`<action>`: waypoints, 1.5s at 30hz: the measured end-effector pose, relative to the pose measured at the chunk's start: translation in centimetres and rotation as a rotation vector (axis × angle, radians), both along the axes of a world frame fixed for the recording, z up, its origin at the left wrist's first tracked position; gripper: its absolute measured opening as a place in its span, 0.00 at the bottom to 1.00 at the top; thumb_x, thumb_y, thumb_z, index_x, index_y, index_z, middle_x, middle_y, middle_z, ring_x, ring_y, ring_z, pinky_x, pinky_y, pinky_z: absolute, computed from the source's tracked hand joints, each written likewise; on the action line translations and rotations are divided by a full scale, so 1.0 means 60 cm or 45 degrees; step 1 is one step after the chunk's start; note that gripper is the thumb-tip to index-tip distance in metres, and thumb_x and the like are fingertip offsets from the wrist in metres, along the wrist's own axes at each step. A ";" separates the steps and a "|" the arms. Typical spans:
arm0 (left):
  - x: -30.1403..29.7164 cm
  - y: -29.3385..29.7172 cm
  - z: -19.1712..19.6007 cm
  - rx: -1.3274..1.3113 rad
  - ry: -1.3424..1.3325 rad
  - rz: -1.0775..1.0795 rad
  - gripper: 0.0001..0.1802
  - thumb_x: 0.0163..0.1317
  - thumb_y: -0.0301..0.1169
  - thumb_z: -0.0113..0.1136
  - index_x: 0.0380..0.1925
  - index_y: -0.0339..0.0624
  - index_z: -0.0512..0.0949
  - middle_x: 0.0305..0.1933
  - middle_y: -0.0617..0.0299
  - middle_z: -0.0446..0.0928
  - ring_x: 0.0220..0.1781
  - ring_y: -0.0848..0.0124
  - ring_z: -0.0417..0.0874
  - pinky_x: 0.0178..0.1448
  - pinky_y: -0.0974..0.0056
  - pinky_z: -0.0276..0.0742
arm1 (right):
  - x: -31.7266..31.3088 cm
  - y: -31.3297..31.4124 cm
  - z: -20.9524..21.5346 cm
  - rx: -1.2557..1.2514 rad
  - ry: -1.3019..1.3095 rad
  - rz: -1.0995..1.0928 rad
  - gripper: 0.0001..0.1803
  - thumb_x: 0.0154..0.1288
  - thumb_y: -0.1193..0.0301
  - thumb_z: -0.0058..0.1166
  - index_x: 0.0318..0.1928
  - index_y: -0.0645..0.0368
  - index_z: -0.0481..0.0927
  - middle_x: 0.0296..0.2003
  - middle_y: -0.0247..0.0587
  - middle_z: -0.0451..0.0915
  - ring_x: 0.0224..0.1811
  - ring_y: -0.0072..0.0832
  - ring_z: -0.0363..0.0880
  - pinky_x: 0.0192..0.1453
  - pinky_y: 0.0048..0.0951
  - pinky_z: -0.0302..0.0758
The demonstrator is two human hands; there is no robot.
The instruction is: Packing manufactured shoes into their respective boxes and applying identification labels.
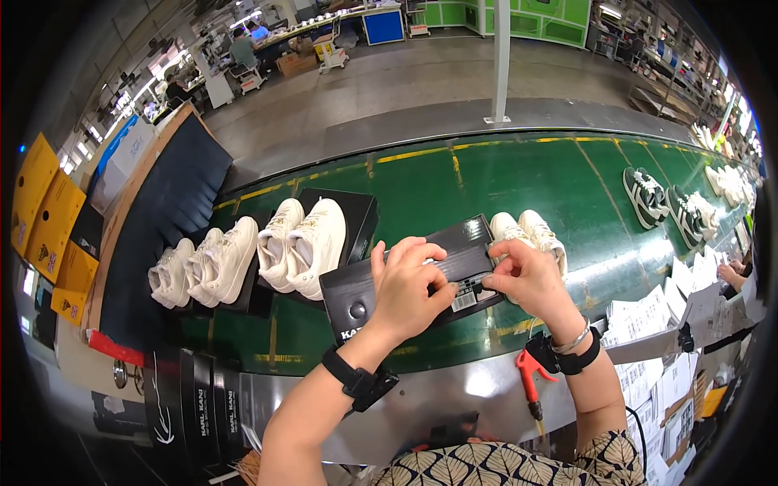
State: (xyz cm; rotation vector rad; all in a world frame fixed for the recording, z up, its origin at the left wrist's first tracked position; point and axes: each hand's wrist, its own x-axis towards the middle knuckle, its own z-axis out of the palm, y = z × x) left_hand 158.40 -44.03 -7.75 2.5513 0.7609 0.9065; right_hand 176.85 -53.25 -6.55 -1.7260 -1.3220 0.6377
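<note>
A black shoebox [344,301] lies at an angle on the green conveyor belt [413,174] before me. Across its near right side is a small white-and-dark label [464,298]. My left hand [408,287] bends over the box, fingers curled, its thumb and index finger closed at the label's left end. At the other end, my right hand [531,279] pinches the label's edge between thumb and fingers. Partly hidden behind my right hand stands a pair of cream sneakers [527,229]. Both wrists carry black straps.
Left of the box, several cream sneakers [314,247] rest on black boxes. Dark sneakers [644,197] stand far right. A red air gun [532,381] hangs at the near edge, beside paper stacks [648,324]. Another person's hand [733,275] shows at right; yellow boxes [57,215] stand left.
</note>
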 end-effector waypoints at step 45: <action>-0.042 -0.112 -0.019 0.401 0.069 0.028 0.27 0.45 0.39 0.67 0.44 0.38 0.72 0.40 0.55 0.75 0.42 0.56 0.74 0.46 0.56 0.68 | -0.001 -0.355 -0.400 -0.380 -0.704 -0.624 0.38 0.43 0.58 0.62 0.57 0.53 0.64 0.52 0.48 0.64 0.53 0.44 0.64 0.52 0.48 0.61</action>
